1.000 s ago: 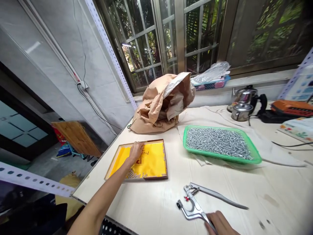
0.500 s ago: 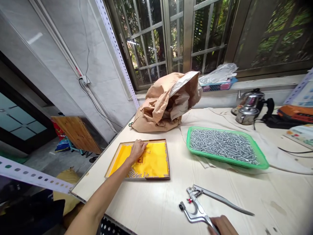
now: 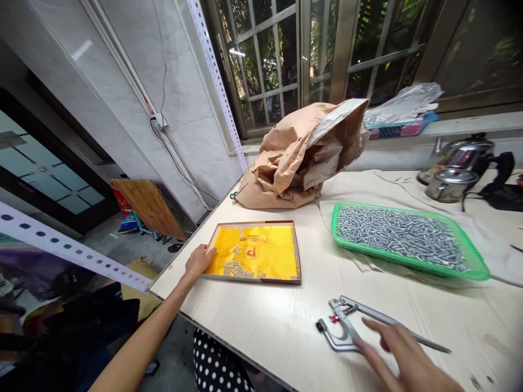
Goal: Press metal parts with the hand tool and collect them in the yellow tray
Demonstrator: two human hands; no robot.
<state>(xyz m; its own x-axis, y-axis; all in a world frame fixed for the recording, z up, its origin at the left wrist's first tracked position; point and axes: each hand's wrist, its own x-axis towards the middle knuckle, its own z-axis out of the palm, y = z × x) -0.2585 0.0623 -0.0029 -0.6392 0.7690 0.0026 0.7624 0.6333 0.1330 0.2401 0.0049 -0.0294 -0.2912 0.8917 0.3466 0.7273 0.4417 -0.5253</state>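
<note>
Left hand [image 3: 199, 261]: thumb and fingers closed on the left wall of a shallow tray [image 3: 300, 256], thumb lapping over the rim; the undersides of the fingers are hidden, so how firm the grip is cannot be told. Right hand [image 3: 411, 356]: fingers open and spread over the spring-loaded pliers [image 3: 348, 328], index finger above the long handle, thumb at the frame (contact or mere nearness, cannot tell). The pliers lie flat on the pale table [image 3: 253, 313], handles parted, C-shaped end toward the left. The tray sits flat near the table's left edge, beyond the pliers and left of them. On its yellow lining [image 3: 275, 261], printed with dark lettering, loose metal pieces [image 3: 233, 268] gather mostly along the near side, a few at the far side and right wall. Step in hand, as judged: holding or setting the tray by its edge, with the right hand loose at the tool. Moving the tray would call for a level pull so the pieces do not slide together; lifting the pliers would call for fingers wrapped round both handles. Farther out: a green basket [image 3: 479, 268] on a white cloth [image 3: 370, 264], heaped with similar metal pieces, to the right; a crumpled paper bag [image 3: 281, 158] behind the tray; a metal kettle [image 3: 469, 152] and a lidded pot [image 3: 451, 185] at far right, near the window.
</note>
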